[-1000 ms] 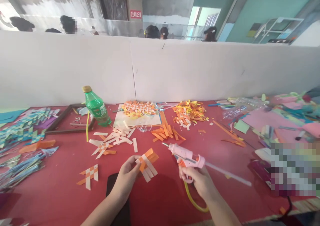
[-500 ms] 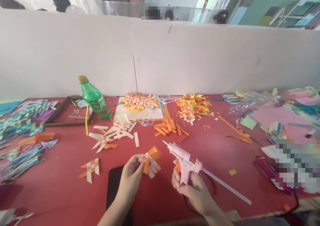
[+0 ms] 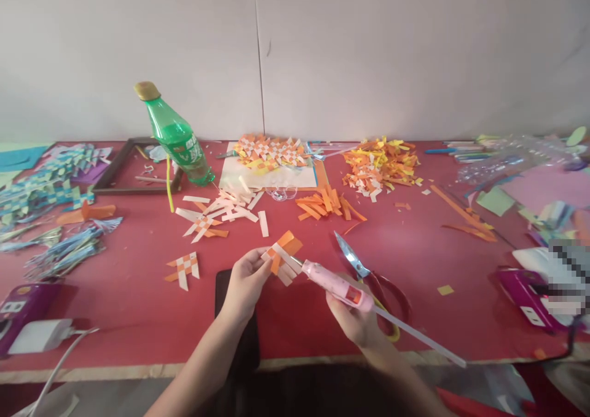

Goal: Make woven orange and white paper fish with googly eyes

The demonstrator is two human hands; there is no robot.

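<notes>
My left hand [image 3: 249, 278] pinches a small woven piece of orange and pale paper strips [image 3: 286, 258], its strip ends fanning to the right. A pink hot glue gun [image 3: 338, 285], with a long translucent glue stick [image 3: 421, 337] poking out of its back, is gripped in my right hand [image 3: 353, 318]. The gun's metal nozzle meets or nearly meets the strips; I cannot tell which. Under my left wrist lies a black phone [image 3: 244, 343]. Scissors [image 3: 357, 260] rest on the red table just beyond my right hand, partly hidden by it.
A green bottle [image 3: 182, 146] stands tilted-looking beside a brown frame [image 3: 113, 168]. Pale strips [image 3: 235, 205], orange strips [image 3: 329, 203] and a yellow-orange scrap pile [image 3: 382, 165] lie ahead. Two woven pieces sit left, one a small checkered piece [image 3: 184, 269]. Purple power strips [image 3: 530, 300] flank the table.
The glue gun has turned and moved left, bringing its nozzle to the woven paper piece. The view has tipped downward, showing the scissors and the table's front edge.
</notes>
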